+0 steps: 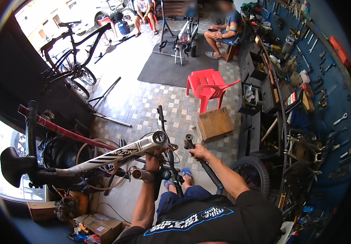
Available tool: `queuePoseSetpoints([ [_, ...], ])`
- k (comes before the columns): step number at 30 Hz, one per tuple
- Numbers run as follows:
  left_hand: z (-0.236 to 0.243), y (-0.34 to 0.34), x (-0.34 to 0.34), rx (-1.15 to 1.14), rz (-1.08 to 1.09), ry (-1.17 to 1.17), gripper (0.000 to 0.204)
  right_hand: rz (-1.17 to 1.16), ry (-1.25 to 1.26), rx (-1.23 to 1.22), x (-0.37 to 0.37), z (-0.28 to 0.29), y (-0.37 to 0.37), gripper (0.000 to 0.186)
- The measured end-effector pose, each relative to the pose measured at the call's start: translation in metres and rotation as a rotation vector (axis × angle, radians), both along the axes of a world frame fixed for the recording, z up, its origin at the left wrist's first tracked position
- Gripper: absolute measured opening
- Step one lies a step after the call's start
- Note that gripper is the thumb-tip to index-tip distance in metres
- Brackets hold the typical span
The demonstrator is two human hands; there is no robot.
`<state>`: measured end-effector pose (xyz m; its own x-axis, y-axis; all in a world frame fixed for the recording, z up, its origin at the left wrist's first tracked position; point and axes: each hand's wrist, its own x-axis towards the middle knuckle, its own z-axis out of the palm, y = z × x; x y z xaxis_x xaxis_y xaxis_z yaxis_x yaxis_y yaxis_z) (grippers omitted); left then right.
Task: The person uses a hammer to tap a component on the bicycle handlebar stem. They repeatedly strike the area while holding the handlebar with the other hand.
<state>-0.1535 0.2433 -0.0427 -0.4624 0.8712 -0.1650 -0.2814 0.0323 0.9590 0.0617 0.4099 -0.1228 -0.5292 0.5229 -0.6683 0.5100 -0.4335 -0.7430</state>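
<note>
A white and black bicycle frame (114, 157) lies across in front of me, its open head tube (159, 137) pointing up. My left hand (153, 159) is closed around the frame just below the head tube; its fingers are partly hidden. In my right hand (199, 152) is a dark hammer (214, 177), gripped close under its head, a short way right of the head tube. The hammer's round face is turned up and touches nothing. A second open tube end (141, 175) sits beside my left forearm. Black handlebars (161, 116) stand just beyond the frame.
A red plastic chair (208, 85) and a wooden box (216, 124) stand ahead. Tools hang on the blue wall (326, 77) at right, above a bicycle wheel (254, 175). A black bicycle (76, 51) is at far left. Two people sit at the back. Cardboard boxes (98, 227) lie lower left.
</note>
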Motion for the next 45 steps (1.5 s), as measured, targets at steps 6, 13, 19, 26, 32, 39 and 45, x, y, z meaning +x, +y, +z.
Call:
queuePoseSetpoints([
  [6,0.017,0.007,0.013,-0.002,0.041,0.006,0.033,0.361,-0.231,0.662,0.014,-0.001,0.014,0.041],
  [13,-0.006,0.002,0.002,0.032,-0.039,0.025,0.042,0.313,-0.313,0.594,0.032,0.014,-0.034,0.049],
  [19,-0.026,0.002,-0.006,0.193,-0.056,-0.13,0.036,0.191,-0.264,0.622,0.033,0.01,-0.074,0.043],
  [26,-0.022,0.004,-0.003,0.127,-0.069,-0.117,0.044,0.107,-0.26,0.64,0.042,-0.007,-0.099,0.039],
  [32,-0.014,0.002,-0.008,0.187,-0.106,-0.081,0.043,0.123,-0.299,0.589,0.043,0.003,-0.108,0.04],
  [39,-0.005,0.003,-0.009,0.175,-0.128,-0.054,0.046,0.094,-0.311,0.588,0.041,0.001,-0.109,0.043],
  [45,0.001,0.003,-0.005,0.162,-0.134,-0.086,0.045,0.098,-0.266,0.528,0.036,0.005,-0.11,0.044],
])
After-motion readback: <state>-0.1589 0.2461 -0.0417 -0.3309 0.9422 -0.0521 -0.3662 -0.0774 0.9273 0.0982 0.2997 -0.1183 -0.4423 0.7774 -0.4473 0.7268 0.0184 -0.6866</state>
